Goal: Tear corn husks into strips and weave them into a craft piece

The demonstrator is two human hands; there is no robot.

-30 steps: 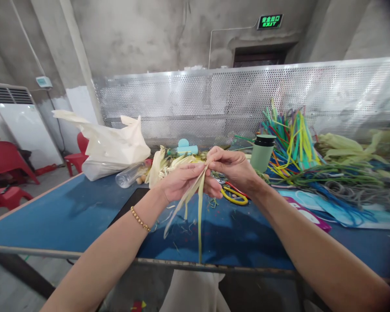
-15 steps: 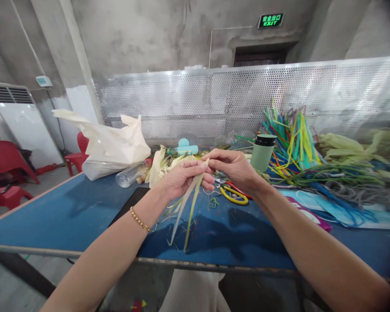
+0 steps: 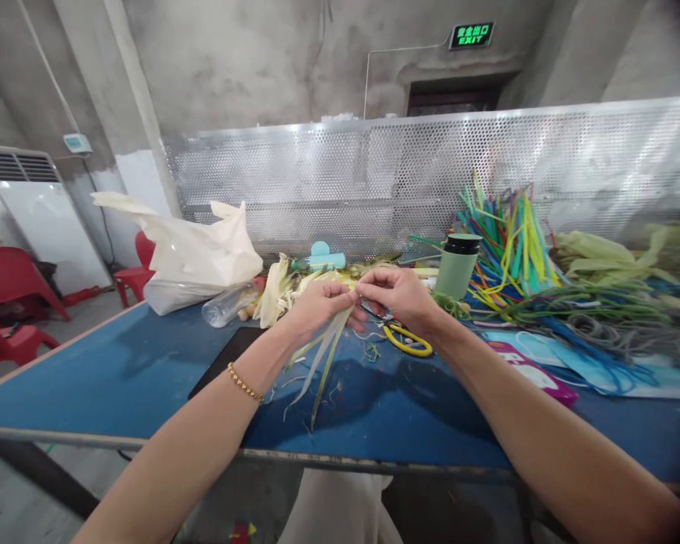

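Observation:
My left hand [image 3: 316, 308] and my right hand [image 3: 397, 296] meet over the blue table [image 3: 119, 370], both pinched on the top ends of thin pale green husk strips [image 3: 320, 363]. The strips hang down from my fingers and their tips trail on the table top. A gold bead bracelet [image 3: 243, 382] sits on my left wrist. Just under my right hand lie yellow-handled scissors [image 3: 411, 341].
A heap of corn husks [image 3: 286, 291] and a clear bottle [image 3: 230, 304] lie behind my hands, beside a white bag [image 3: 187, 253]. A green flask [image 3: 458, 264], coloured strips [image 3: 507, 242] and cords lie at the right. A perforated metal screen [image 3: 374, 181] backs the table. Red chairs [image 3: 5, 302] stand left.
Both hands have dropped lower and a little farther away. The strips, which hung past the table's front edge, now trail on the table top.

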